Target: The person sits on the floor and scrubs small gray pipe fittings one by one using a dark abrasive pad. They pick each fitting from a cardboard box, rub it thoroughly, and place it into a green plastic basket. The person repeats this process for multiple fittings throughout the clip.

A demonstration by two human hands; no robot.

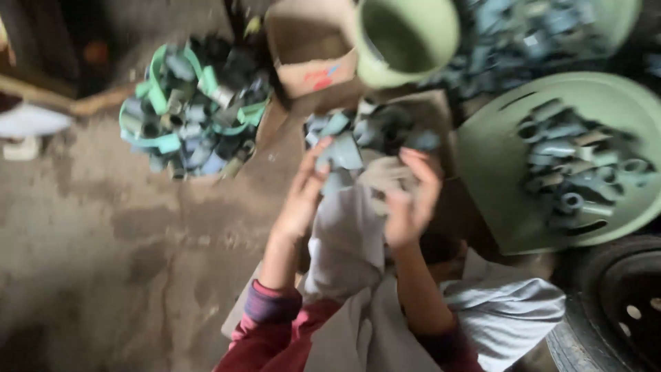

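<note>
Though frame blurred, left hand [303, 196] grip apart beside grey pieces [344, 155]; right hand [410, 200] grip unclear, contents indistinct.

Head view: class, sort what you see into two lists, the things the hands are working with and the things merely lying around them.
In hand:
left hand
right hand
grey-blue pieces at the fingertips
pale cloth under the hands

Lying about:
heap of green and blue scraps
cardboard box
green tub
green tray holding pipe bits
tyre
</note>
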